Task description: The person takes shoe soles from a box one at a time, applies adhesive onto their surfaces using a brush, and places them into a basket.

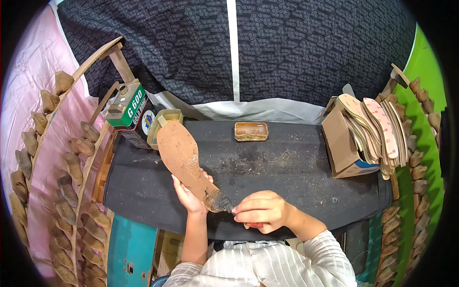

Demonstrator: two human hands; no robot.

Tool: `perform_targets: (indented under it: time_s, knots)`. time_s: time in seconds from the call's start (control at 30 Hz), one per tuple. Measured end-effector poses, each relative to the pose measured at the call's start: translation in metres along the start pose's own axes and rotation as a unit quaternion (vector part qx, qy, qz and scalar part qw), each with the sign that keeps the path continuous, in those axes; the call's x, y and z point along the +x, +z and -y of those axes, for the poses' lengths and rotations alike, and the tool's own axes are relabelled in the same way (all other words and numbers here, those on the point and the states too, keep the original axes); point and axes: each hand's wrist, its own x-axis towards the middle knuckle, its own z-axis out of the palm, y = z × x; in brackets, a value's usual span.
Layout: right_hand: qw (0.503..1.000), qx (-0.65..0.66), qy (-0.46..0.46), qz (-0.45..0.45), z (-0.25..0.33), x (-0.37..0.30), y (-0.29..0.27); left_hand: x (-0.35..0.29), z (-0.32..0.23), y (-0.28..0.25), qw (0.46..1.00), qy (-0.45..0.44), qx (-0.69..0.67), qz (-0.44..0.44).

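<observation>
My left hand grips a long brown shoe insole from beneath, near its narrow middle. The insole slants, its wide toe end pointing up and left, with a wet-looking shiny patch near the waist. My right hand is closed around a brush whose handle is mostly hidden; a bit of red shows under the fingers. Dark, clumped bristles of the brush lie against the insole's heel end.
A green and black metal can and a yellowish tub stand at left. Far centre is a small amber dish. A cardboard box of insoles sits right. Racks of shoe lasts flank the dark, debris-strewn tabletop.
</observation>
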Motion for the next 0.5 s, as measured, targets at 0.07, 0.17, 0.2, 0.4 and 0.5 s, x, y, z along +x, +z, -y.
perform_targets:
  time_s: [0.07,0.17,0.2,0.4,0.5]
  knots:
    - [1.000,0.004,-0.006,-0.007,-0.003,0.002,-0.002,0.000,0.002,0.002,1.000,-0.005,-0.011,0.006]
    - [0.997,-0.042,-0.041,-0.043,-0.007,0.005,0.003,0.000,0.003,0.006,0.997,0.004,0.009,-0.078]
    - [0.997,-0.041,-0.041,-0.043,-0.007,0.004,0.003,-0.001,0.003,0.007,0.998,0.006,0.001,-0.067]
    - [0.999,-0.027,-0.037,-0.020,-0.006,-0.005,0.004,0.007,-0.005,-0.002,0.999,0.012,-0.046,0.016]
    - [0.999,0.005,-0.034,0.011,-0.004,-0.010,0.001,0.010,-0.010,-0.005,0.998,0.033,-0.048,-0.008]
